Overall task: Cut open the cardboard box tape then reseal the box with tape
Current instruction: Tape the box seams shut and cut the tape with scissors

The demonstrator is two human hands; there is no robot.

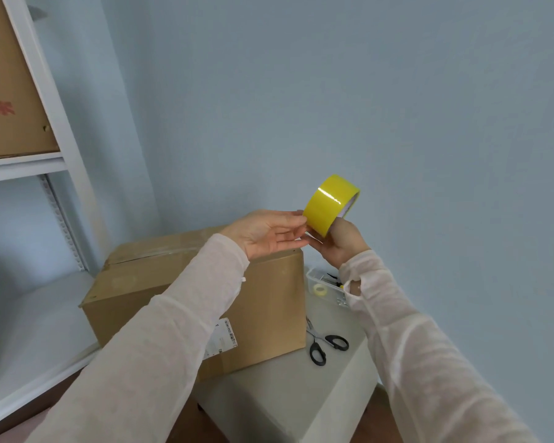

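A brown cardboard box [173,289] stands on a small white table [288,398], its top flaps lying closed with clear tape across them. Above the box's far right corner my right hand [339,244] holds up a roll of yellow tape [328,204], fingers curled round the roll from below and through its core. My left hand [269,233] is beside it, palm up, with straight fingertips touching the roll's left edge. Black-handled scissors [323,342] lie on the table right of the box.
A clear plastic tray [320,284] with a small pale tape roll and odds and ends sits behind the scissors. A white shelf unit [61,129] holding another cardboard box [10,91] stands at left. A blue wall is behind.
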